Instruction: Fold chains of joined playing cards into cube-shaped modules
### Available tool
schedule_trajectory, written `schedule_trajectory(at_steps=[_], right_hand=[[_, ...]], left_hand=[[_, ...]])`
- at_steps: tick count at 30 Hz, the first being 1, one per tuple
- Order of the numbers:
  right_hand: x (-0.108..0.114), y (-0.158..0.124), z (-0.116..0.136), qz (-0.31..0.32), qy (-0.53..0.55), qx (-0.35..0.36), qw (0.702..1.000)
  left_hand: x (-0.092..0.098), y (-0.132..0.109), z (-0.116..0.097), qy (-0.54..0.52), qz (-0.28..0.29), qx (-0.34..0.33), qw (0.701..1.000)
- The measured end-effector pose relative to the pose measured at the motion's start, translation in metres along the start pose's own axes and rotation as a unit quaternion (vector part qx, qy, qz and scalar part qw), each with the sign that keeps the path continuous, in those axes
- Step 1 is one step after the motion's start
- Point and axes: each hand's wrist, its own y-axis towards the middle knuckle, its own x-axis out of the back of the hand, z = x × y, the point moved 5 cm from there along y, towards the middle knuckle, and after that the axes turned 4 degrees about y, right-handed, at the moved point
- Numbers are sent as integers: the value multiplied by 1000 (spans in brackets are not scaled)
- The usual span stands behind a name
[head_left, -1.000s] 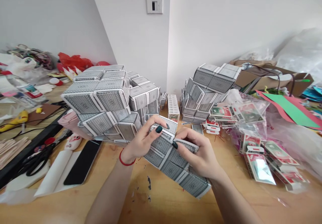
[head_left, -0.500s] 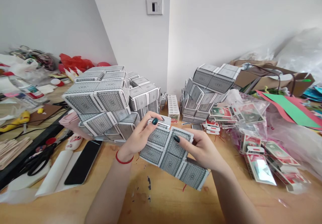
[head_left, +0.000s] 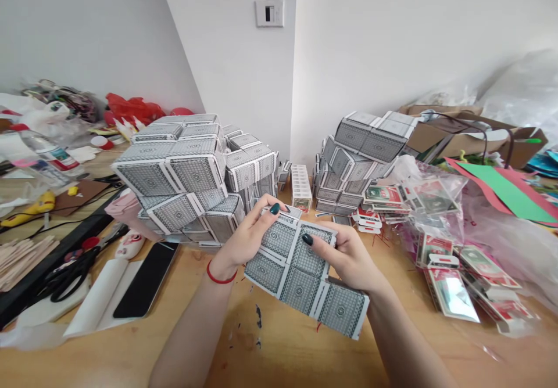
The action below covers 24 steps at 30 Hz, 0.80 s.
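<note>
Both my hands hold a flat block of grey patterned card boxes (head_left: 300,275) joined side by side, lifted a little above the wooden table (head_left: 279,353). My left hand (head_left: 248,240) grips its upper left edge, fingers curled over the top. My right hand (head_left: 349,257) grips its right side, thumb pressed on the face. A big pile of the same joined boxes (head_left: 187,176) stands just behind my left hand. A second pile (head_left: 357,155) stands behind my right hand.
A black phone (head_left: 146,277) on white paper and black scissors (head_left: 65,269) lie at the left. Loose red and green card packs (head_left: 462,272) and clear plastic bags lie at the right. A cardboard box (head_left: 462,132) and coloured paper sit at the far right.
The block in my hands has turned from a tilted, bent pose to lie flatter, its patterned face toward me. Both hands kept their hold and shifted slightly.
</note>
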Motion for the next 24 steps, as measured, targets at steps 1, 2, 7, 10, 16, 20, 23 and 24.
schedule_trajectory(at_steps=[1, 2, 7, 10, 16, 20, 23, 24], right_hand=[[0, 0, -1, -4, 4, -1, 1000], [-1, 1, -1, -8, 9, -1, 1000], [-1, 3, -5, -23, 9, -1, 1000], [2, 5, -7, -27, 16, -9, 999], [17, 7, -6, 26, 121, -20, 992], [29, 7, 1, 22, 111, -6, 994], [31, 9, 0, 2, 98, -19, 995], [31, 10, -2, -3, 101, -24, 995]], left_hand=[[0, 0, 0, 0, -4, 2, 1000], [0, 0, -1, 2, -8, 3, 1000], [-1, 2, 4, -10, -15, 10, 1000], [-5, 4, 12, -68, -1, 26, 997], [-11, 8, 32, -250, 11, 86, 964], [-7, 12, 45, -333, -13, 120, 935], [-11, 15, 52, -383, 9, 145, 912], [-13, 15, 53, -391, 14, 153, 907]])
